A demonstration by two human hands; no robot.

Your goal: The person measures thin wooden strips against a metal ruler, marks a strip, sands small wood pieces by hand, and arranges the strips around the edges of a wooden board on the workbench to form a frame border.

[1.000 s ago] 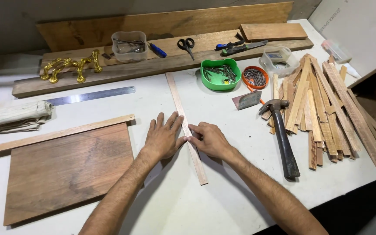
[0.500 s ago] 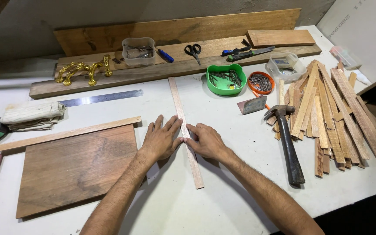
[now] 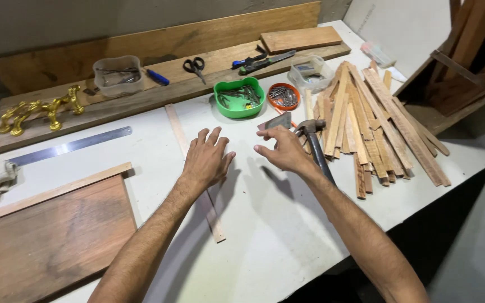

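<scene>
A long thin wooden strip (image 3: 176,128) lies on the white table (image 3: 265,224), running from the back toward me. My left hand (image 3: 206,159) rests flat on its middle with fingers spread. My right hand (image 3: 283,148) hovers to the right of the strip, open and empty, fingers apart, close to the head of a hammer (image 3: 312,134) that lies with its dark handle pointing toward me. A small grey metal blade (image 3: 276,120) lies just beyond the right hand.
A pile of wooden slats (image 3: 374,120) lies at right. Behind are a green bowl (image 3: 238,99) of nails, an orange lid (image 3: 283,96), scissors (image 3: 195,66), and a steel ruler (image 3: 68,147). A brown board (image 3: 46,238) lies at left, with gold hardware (image 3: 40,108) beyond.
My right hand has left the strip and moved right toward the hammer. The left hand stays on the strip. The view has shifted to the right.
</scene>
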